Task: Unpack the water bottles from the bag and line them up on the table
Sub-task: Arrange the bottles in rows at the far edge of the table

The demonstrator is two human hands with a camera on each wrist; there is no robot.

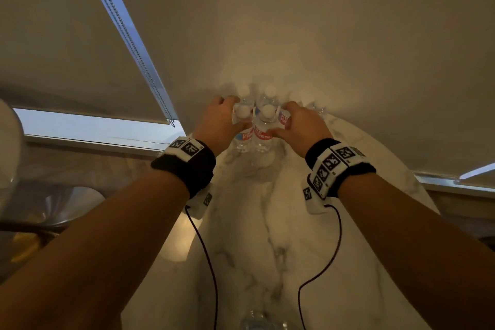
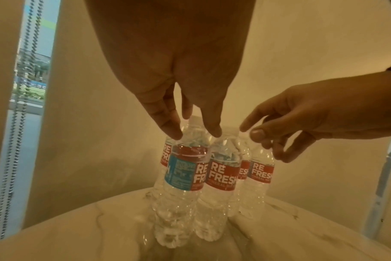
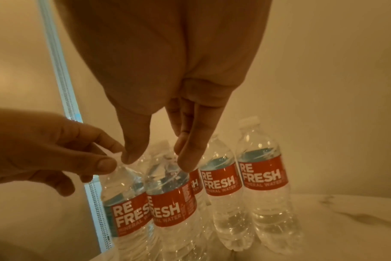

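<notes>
Several clear water bottles with red "RE FRESH" labels stand upright in a tight cluster at the far end of the white marble table. My left hand holds the upper part of the left front bottle between thumb and fingers. My right hand holds the neck of the bottle on the cluster's right side, which also shows in the left wrist view. One bottle stands between the two held ones. Others stand behind, against the wall. No bag shows in any view.
A wall rises directly behind the bottles. At the left is a window with a lowered roller blind and its bead chain. A chair stands left of the table. Another clear bottle pokes in at the near edge. Thin cables trail from both wrists.
</notes>
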